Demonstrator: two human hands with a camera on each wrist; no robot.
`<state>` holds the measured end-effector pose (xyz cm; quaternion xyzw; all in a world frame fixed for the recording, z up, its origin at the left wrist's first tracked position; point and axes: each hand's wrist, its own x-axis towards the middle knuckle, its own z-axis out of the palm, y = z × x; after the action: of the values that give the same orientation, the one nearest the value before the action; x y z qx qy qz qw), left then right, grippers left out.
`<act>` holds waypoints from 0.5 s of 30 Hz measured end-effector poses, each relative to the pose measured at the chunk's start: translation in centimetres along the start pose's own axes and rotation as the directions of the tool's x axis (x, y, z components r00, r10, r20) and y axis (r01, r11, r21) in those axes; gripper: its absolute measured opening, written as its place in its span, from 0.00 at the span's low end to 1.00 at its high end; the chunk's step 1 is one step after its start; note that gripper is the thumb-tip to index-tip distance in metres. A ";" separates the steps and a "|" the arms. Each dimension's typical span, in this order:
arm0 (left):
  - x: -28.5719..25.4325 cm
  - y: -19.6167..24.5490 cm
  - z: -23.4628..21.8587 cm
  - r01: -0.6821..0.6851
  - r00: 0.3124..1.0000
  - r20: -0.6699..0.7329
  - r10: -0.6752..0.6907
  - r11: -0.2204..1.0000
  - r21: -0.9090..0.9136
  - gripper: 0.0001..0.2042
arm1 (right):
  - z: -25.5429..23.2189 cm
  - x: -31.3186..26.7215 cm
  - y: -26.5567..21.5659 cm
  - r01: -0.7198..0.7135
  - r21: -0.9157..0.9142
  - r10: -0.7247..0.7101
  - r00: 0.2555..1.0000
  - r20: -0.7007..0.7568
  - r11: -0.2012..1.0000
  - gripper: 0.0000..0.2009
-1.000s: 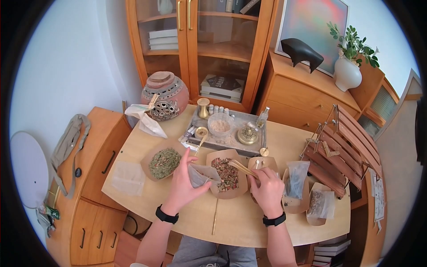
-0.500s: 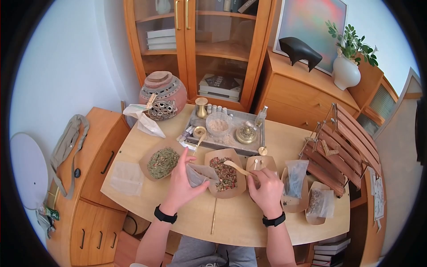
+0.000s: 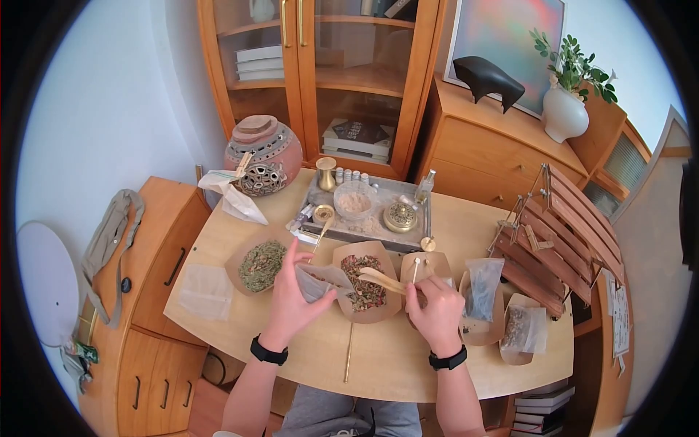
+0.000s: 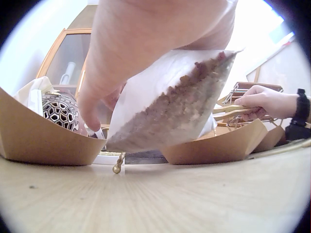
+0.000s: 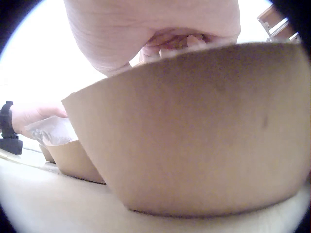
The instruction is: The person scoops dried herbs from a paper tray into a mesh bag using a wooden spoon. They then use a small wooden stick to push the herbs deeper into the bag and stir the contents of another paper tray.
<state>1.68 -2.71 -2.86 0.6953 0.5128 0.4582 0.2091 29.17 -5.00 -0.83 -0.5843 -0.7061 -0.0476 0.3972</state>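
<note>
A translucent pouch (image 3: 320,282) is held at its edge by my left hand (image 3: 290,302), its mouth spread toward the right. In the left wrist view a reddish-brown dried mix (image 4: 182,102) shows through the pouch wall. Wooden tongs (image 3: 382,280) are pinched in my right hand (image 3: 438,309), their tips pointing left, close to the pouch mouth. Beneath them stands a paper tray (image 3: 375,317) of dried red and green petals (image 3: 370,295). The right wrist view is mostly filled by the side of a paper tray (image 5: 204,136), which hides the tongs.
Dried green herbs (image 3: 261,266) fill a tray on the left, beside a flat empty pouch (image 3: 206,291). Bagged goods (image 3: 483,288) lie in trays at right. Behind stand a grey tray (image 3: 320,197) of brassware and a clay pot (image 3: 266,149). A thin brass stick (image 3: 349,353) lies in front.
The tongs have turned in my right hand, and their tips have shifted left toward the pouch. My left hand keeps hold of the pouch. The head view has shifted slightly.
</note>
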 end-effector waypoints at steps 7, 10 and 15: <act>0.0 -0.3 0.1 0.059 0.995 -0.074 -0.064 0.996 -0.068 0.54 | -0.1 -0.2 -0.1 -0.015 0.059 0.007 0.991 0.131 0.998 0.08; 0.0 -0.2 0.0 0.088 0.992 -0.083 -0.095 0.993 -0.084 0.53 | 0.4 0.0 0.1 0.012 -0.027 -0.011 1.000 0.011 1.000 0.09; -0.1 -0.2 -0.1 0.050 0.996 -0.075 -0.052 0.998 -0.023 0.53 | 1.0 1.8 0.4 -0.009 -0.143 0.017 0.998 0.058 0.990 0.11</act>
<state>1.48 -2.74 -3.00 0.6619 0.5330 0.4841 0.2084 29.02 -2.96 -0.54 -0.6169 -0.7086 -0.0781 0.3334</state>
